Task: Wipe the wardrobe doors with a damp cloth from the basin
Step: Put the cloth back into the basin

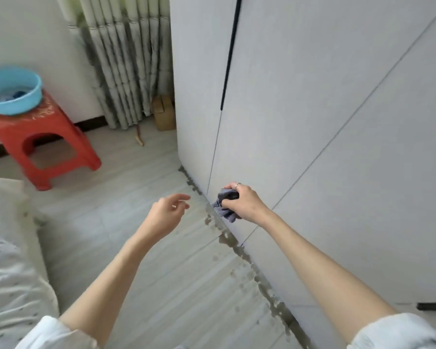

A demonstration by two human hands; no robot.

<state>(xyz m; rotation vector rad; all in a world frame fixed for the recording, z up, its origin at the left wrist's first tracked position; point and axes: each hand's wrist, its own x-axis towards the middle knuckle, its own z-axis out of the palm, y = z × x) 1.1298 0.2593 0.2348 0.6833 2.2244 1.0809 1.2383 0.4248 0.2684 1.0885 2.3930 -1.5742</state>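
My right hand (pixel 246 203) grips a bunched grey-blue cloth (pixel 225 205) and holds it against the bottom edge of a white wardrobe door (pixel 300 137), just above the floor. A ring shows on one finger. My left hand (pixel 165 215) hovers over the floor to the left of the cloth, fingers loosely curled, holding nothing. The blue basin (pixel 13 90) sits on a red plastic stool (pixel 43 139) at the far left; something blue lies inside it.
Dark wet spots and a damp streak (pixel 239 245) run along the floor at the wardrobe's foot. A striped curtain (pixel 126 59) hangs left of the wardrobe, with a brown box (pixel 164 113) below it. A bed with patterned bedding (pixel 8 260) fills the lower left.
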